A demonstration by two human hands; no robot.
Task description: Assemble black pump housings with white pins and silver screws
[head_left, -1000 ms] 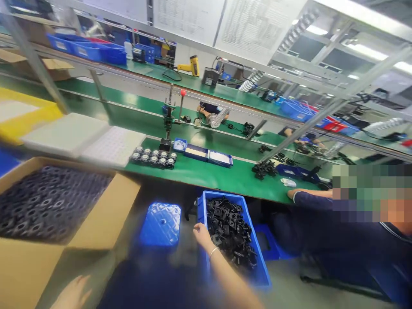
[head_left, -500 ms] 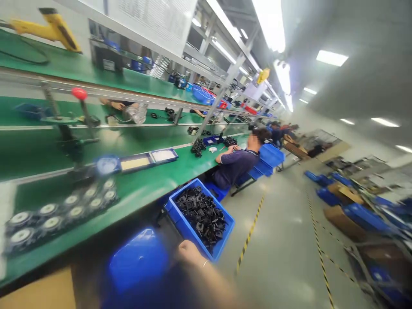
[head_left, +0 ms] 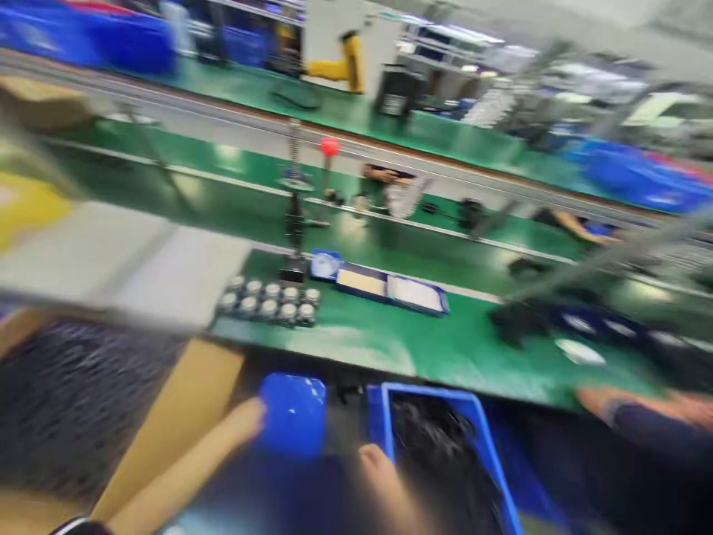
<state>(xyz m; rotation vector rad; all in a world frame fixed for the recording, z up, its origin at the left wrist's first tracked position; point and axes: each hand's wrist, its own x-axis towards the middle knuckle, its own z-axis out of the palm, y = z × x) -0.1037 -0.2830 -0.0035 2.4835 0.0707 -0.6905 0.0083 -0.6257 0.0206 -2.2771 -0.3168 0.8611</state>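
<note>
Sitting low in front of you, below the front edge of the green bench (head_left: 390, 338), the blue bin (head_left: 379, 416) is a deep, straight-walled plastic box. It holds a dark heap of black parts (head_left: 434, 438), smeared by motion blur so that no single piece can be told apart. Its right side and near end run out of the bottom of the view.

Just left of the bin is a blue stool (head_left: 292, 416) with a glossy top. Your left hand (head_left: 248, 416) reaches in from the lower left, and its tip meets the stool's left edge. The fingers melt into the blur, so I cannot tell whether that hand is spread or curled, or whether it presses on the stool.

Your right hand (head_left: 379, 468) lies at the bin's left wall, touching it or just beside it. I cannot tell how far its fingers are open, or whether they grip the wall.

A cardboard box (head_left: 183, 401) stands under your left forearm, with dark contents that are too blurred to name. On the bench above is a tray of round parts (head_left: 270, 301). At the far right, another person's forearm (head_left: 629, 409) rests on the bench edge, cut off by the frame.
</note>
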